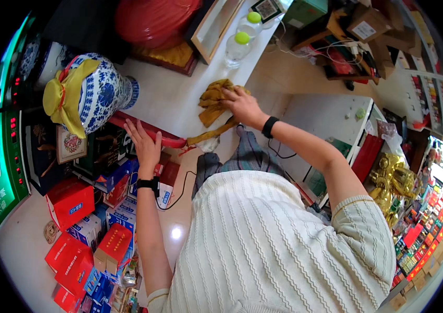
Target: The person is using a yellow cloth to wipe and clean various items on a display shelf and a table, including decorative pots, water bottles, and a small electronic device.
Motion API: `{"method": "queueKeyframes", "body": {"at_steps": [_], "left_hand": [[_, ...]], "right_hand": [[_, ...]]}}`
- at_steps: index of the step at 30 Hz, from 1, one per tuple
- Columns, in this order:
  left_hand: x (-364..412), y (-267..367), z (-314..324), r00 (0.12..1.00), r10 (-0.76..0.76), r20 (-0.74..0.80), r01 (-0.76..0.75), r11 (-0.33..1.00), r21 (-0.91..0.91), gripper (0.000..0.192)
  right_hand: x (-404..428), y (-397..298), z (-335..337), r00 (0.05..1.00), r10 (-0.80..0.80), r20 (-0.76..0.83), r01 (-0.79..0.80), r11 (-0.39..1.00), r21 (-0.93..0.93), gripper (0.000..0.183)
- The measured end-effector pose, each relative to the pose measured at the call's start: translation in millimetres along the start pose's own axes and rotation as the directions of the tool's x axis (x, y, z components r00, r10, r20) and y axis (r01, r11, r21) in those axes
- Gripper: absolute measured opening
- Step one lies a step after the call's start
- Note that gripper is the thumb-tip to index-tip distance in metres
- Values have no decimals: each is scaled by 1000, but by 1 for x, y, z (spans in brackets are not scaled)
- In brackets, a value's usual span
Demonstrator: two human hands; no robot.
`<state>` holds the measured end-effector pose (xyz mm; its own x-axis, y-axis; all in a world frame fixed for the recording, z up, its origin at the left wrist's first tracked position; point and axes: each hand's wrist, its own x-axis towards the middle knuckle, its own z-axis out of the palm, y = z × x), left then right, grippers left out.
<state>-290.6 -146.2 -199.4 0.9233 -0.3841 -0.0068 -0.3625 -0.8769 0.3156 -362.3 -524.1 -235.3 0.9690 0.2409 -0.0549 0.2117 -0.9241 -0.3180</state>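
Observation:
My right hand [245, 107] presses a crumpled mustard-yellow cloth [214, 99] against the white countertop [166, 92], its fingers spread over the folds. A strip of the cloth trails toward the counter's near edge. My left hand [145, 144] lies with fingers apart at a long red object [172, 141] along the counter's left edge; I see nothing held in it. Beside that hand stands a blue-and-white porcelain jar [104, 92], its top covered by yellow fabric [70, 96] tied with red cord.
Two clear bottles with lime-green caps [237, 49] stand farther along the counter, near a wooden frame [209, 43] and a large red vessel [157, 21]. Red and blue cartons [70, 199] are stacked at lower left. A white cabinet [323, 121] is on my right. A black cable [184, 191] crosses the floor.

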Motion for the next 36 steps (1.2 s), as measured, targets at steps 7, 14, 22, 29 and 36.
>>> {"method": "queueKeyframes", "body": {"at_steps": [7, 14, 22, 29, 36], "left_hand": [[7, 7, -3, 999, -32, 23, 31, 999, 28, 84], [-3, 2, -4, 995, -90, 30, 89, 996, 29, 88], [-3, 5, 4, 988, -148, -38, 144, 985, -95, 88], [-13, 9, 2, 967, -230, -114, 202, 956, -212, 87], [0, 9, 14, 971, -178, -157, 133, 955, -264, 86]], "right_hand": [[32, -54, 46, 871, -489, -49, 491, 869, 52, 19], [49, -85, 41, 814, -575, 85, 580, 812, -65, 39], [194, -152, 62, 713, -593, 374, 672, 729, -127, 43], [252, -207, 90, 659, -700, 276, 748, 648, -142, 41], [244, -155, 79, 588, -777, 223, 791, 610, 40, 29]]}}
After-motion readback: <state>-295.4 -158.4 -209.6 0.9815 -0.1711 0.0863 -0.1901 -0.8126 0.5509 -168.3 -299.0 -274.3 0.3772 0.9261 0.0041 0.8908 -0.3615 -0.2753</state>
